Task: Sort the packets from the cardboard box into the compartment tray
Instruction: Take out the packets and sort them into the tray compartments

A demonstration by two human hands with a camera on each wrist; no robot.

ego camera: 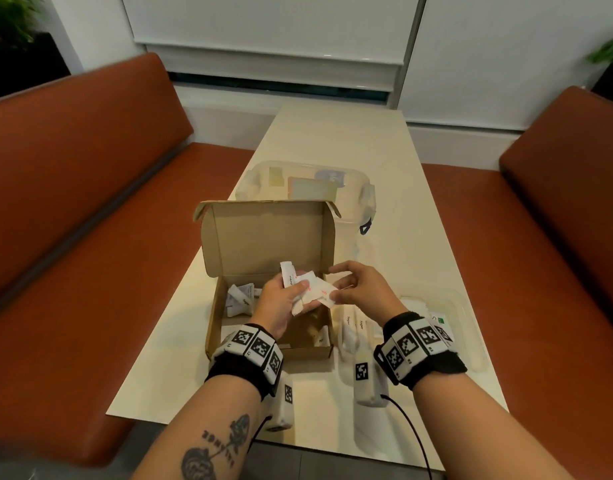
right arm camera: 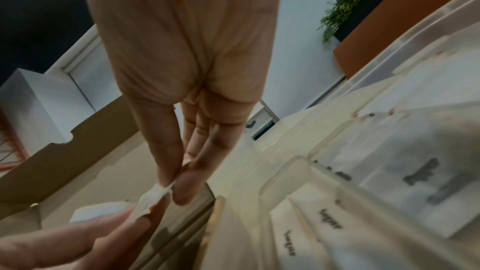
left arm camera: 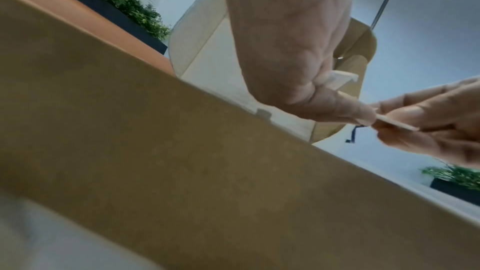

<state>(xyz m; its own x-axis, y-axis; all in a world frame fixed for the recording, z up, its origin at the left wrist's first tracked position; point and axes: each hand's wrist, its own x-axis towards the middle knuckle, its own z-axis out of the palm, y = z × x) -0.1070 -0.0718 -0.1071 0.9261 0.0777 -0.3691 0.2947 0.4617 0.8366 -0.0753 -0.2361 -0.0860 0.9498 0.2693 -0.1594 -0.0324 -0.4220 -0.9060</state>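
An open cardboard box (ego camera: 229, 313) sits on the table with its lid up; several white packets (ego camera: 241, 299) lie inside at the left. My left hand (ego camera: 284, 301) hovers over the box and grips a bunch of white packets (ego camera: 303, 289). My right hand (ego camera: 346, 287) pinches the right edge of one white packet with red print (ego camera: 324, 292) from that bunch, between thumb and forefinger (right arm camera: 166, 151). The clear compartment tray (ego camera: 464, 306) lies right of the box, under my right wrist, with sugar packets (right arm camera: 330, 221) in its compartments.
A clear lidded plastic container (ego camera: 364, 199) stands behind the box. Orange bench seats (ego camera: 90, 237) flank the narrow cream table (ego camera: 333, 133). Plants (ego camera: 7, 19) stand at the back corners.
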